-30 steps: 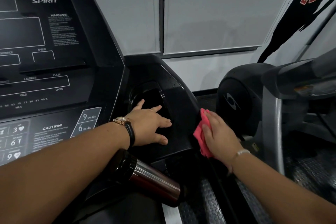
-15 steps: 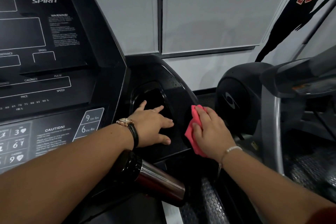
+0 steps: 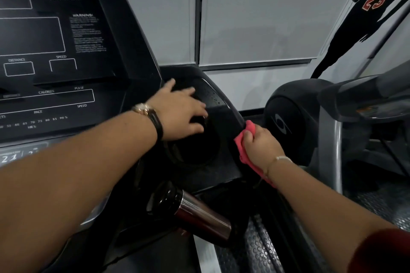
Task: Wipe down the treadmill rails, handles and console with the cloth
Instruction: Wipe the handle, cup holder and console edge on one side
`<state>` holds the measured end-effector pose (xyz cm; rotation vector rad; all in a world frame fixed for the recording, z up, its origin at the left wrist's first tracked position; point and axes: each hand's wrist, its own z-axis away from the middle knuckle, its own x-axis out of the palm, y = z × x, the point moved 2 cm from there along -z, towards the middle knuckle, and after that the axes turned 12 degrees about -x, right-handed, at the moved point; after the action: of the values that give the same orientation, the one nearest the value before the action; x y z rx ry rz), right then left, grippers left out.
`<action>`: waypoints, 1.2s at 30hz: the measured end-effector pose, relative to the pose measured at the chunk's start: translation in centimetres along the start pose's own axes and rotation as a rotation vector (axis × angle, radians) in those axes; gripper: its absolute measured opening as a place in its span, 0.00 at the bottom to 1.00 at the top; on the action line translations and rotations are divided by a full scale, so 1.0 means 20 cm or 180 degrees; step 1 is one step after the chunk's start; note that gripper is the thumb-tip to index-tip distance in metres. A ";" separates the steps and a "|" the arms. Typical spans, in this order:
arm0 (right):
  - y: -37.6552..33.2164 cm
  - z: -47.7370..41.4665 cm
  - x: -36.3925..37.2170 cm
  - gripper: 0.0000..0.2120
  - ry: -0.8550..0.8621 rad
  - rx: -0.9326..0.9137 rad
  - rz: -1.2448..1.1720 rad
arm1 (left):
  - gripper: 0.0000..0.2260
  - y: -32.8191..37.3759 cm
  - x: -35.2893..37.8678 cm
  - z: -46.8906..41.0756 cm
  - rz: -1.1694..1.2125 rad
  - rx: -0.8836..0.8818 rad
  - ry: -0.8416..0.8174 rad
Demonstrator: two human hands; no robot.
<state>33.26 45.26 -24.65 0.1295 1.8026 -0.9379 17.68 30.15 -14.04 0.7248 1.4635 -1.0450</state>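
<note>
The black treadmill console (image 3: 66, 51) with a dark display fills the left. To its right is a black side tray with a round cup recess (image 3: 197, 150). My left hand (image 3: 179, 113) lies flat on the tray's upper part, fingers spread, holding nothing. My right hand (image 3: 259, 146) presses a pink cloth (image 3: 241, 139) against the tray's right outer edge (image 3: 230, 115), fingers curled around the cloth. Part of the cloth hangs below my wrist.
A dark metal tumbler (image 3: 195, 213) lies tilted below the tray. Another grey exercise machine (image 3: 321, 122) stands close on the right. A ribbed black side rail (image 3: 255, 246) runs at the bottom. Grey wall panels are behind.
My left hand has slid up and away over the tray. My right hand with the cloth has shifted along the tray's outer edge. The view has moved closer.
</note>
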 end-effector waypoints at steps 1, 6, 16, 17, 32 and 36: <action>-0.02 -0.02 0.02 0.22 0.0028 0.0067 0.0247 | 0.20 -0.05 -0.02 -0.02 0.0028 -0.0131 0.0065; -0.08 0.15 0.08 0.30 -0.0098 -0.1181 0.1233 | 0.16 -0.18 0.02 -0.03 0.0189 -0.0397 0.0275; -0.24 0.13 0.10 0.29 -0.0194 -0.1112 0.1483 | 0.14 -0.21 0.03 0.01 0.0817 -0.0633 0.1220; -0.25 0.21 0.11 0.27 -0.0365 -0.1538 0.1540 | 0.13 -0.21 0.03 0.01 0.0870 -0.0640 0.1263; -0.36 0.23 0.11 0.23 -0.0980 -0.2698 0.1415 | 0.14 -0.22 0.05 -0.01 0.1195 -0.0450 0.1285; -0.41 0.21 0.13 0.29 -0.1076 -0.2447 0.1089 | 0.14 -0.23 0.05 -0.01 0.1225 -0.0444 0.1354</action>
<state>31.17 36.13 -22.93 -0.1925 1.6350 0.0120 13.37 28.35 -14.15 1.1219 1.6476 -0.5056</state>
